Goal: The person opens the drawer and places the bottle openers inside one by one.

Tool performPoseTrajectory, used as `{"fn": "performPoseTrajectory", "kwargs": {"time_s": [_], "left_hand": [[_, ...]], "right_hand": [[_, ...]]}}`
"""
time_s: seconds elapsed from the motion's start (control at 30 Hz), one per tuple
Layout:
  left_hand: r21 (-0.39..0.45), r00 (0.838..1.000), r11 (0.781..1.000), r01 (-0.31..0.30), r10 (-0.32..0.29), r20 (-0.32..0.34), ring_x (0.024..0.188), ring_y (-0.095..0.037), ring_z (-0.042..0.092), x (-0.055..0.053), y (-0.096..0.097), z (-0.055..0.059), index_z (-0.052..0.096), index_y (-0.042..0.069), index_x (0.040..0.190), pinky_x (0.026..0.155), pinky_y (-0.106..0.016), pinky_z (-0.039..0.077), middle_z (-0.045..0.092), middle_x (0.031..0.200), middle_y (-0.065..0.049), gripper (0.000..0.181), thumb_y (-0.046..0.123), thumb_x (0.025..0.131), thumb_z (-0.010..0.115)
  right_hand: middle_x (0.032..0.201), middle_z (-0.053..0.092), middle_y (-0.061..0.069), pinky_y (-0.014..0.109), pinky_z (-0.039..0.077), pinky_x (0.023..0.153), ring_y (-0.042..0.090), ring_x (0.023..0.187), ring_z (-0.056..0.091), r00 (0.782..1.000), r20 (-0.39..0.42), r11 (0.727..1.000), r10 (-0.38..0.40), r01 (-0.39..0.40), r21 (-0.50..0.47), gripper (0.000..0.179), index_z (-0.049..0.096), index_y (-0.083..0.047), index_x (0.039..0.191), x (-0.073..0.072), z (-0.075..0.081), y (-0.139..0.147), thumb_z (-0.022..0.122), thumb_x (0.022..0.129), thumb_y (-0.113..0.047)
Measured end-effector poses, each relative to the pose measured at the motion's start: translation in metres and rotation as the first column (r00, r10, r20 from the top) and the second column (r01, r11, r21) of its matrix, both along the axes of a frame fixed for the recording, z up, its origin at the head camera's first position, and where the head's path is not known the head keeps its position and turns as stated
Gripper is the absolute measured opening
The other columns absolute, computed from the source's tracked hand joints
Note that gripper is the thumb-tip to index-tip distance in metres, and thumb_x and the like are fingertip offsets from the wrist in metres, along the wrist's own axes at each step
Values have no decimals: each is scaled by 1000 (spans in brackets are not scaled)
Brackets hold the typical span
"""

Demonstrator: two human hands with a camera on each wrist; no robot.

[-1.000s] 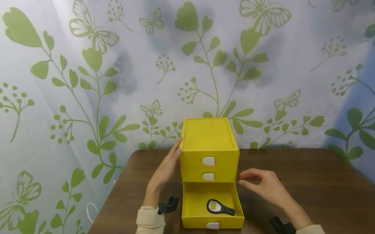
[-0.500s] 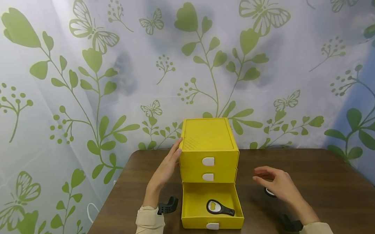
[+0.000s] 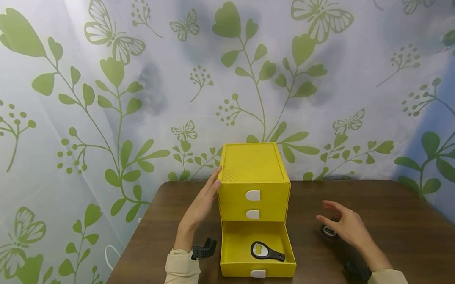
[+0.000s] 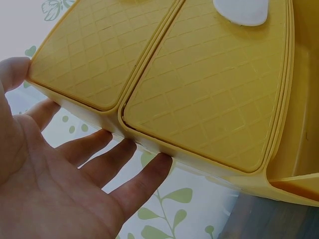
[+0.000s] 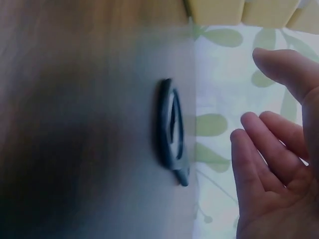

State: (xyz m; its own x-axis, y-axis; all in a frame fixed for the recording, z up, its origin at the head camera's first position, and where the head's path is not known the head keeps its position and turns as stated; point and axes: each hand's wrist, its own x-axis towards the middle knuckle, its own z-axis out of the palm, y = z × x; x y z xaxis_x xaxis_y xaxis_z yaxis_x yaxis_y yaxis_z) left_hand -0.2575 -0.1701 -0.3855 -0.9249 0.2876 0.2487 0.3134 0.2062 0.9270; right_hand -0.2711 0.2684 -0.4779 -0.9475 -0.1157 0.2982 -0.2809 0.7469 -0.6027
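A yellow drawer cabinet (image 3: pixel 253 163) with white pull tabs stands on the table, its bottom drawer (image 3: pixel 233 270) pulled out. In that drawer lies a black-handled bottle opener (image 3: pixel 267 252) with a pale metal plate. My left hand (image 3: pixel 200 206) rests its fingertips against the cabinet's left side; the left wrist view shows those fingers (image 4: pixel 144 181) spread along the edge. To the right, my right hand (image 3: pixel 347 225) hovers over a second bottle opener (image 3: pixel 328 231), thumb and fingers apart, holding nothing. The right wrist view shows this second opener (image 5: pixel 171 127) lying apart from the fingers, partly hidden in the head view.
The brown wooden table (image 3: pixel 406 227) extends to both sides of the cabinet. Behind it hangs a pale curtain (image 3: pixel 209 75) printed with green leaves and butterflies. A white cable (image 3: pixel 111 257) loops down by the table's left edge.
My right hand has moved rightward, away from the cabinet's side, to above the second bottle opener, which has come partly into sight. The left hand, cabinet and drawer stay put.
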Motion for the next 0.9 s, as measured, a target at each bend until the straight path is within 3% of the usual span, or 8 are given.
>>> {"fn": "performPoseTrajectory", "kwargs": {"time_s": [0.67,0.9], "left_hand": [[0,1000,1000,9,-9,9,158,-23,19,-3,3,-4,19,46,162,122,-63,26,13,171,10,55,58,109,33],[-12,1000,1000,7,-7,9,158,-23,18,-7,-1,-1,18,46,162,122,-63,25,13,171,11,57,60,109,33]], "right_hand": [[154,35,39,70,47,93,64,127,47,983,185,993,7,-29,117,106,28,10,157,-6,-19,19,77,89,-55],[153,31,43,75,38,101,65,134,35,981,191,990,23,-49,130,112,24,13,157,-11,-23,19,80,86,-54]]}}
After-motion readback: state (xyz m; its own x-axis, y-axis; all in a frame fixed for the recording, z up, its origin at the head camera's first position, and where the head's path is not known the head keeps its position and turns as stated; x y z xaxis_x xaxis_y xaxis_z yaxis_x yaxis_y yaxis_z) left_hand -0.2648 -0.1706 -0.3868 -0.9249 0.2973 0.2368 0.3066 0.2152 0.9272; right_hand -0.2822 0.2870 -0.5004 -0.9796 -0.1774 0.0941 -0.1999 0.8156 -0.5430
